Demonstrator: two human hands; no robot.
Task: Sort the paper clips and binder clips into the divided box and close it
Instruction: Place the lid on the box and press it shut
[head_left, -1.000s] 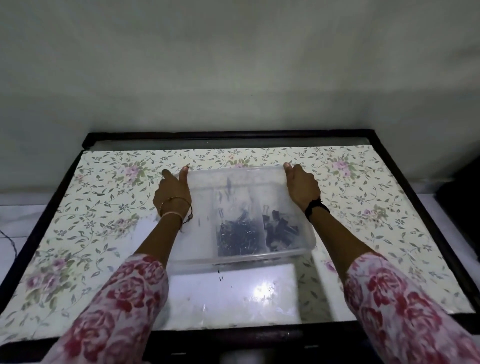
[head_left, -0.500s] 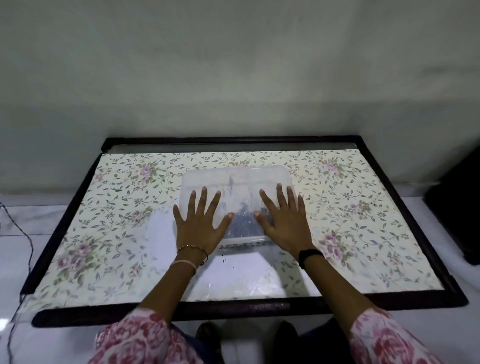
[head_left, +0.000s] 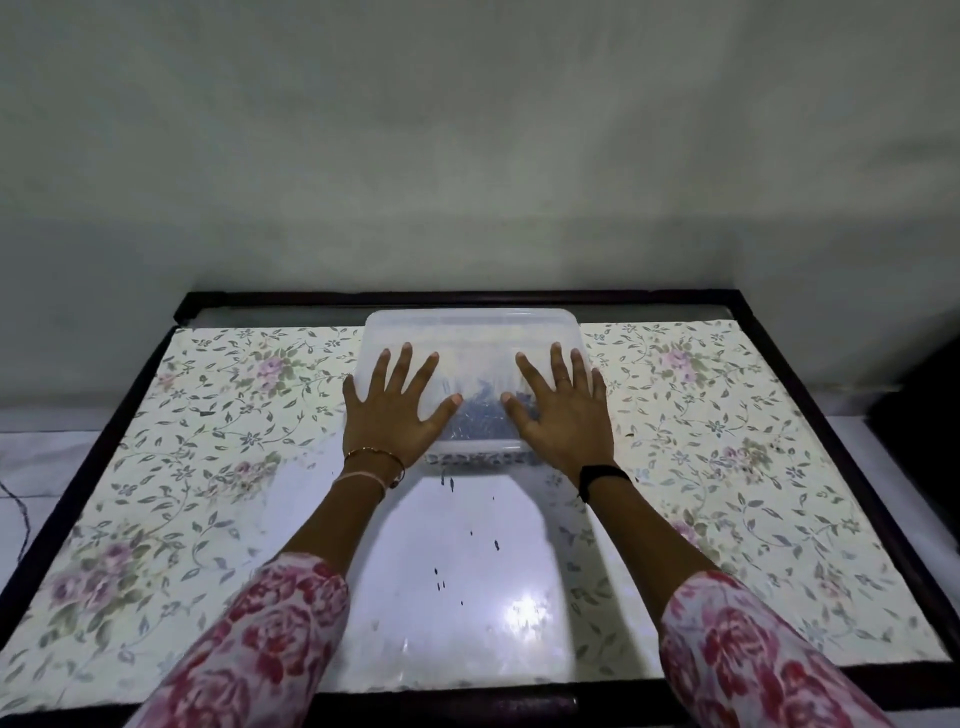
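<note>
Reaching forward in floral sleeves (head_left: 260, 644), both arms cross the counter (head_left: 727, 467); left hand (head_left: 397, 410) and right hand (head_left: 563, 415) lie flat, fingers spread, grasping nothing, atop the divided box (head_left: 470, 338); dark clips (head_left: 478, 415) show inside.

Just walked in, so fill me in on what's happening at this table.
A person in pink floral sleeves has both palms flat on the lid of a clear plastic divided box at the far side of the floral-covered table. The left hand and right hand lie spread open near the box's front corners. Dark clips show through the lid, so the box looks closed or nearly so.
</note>
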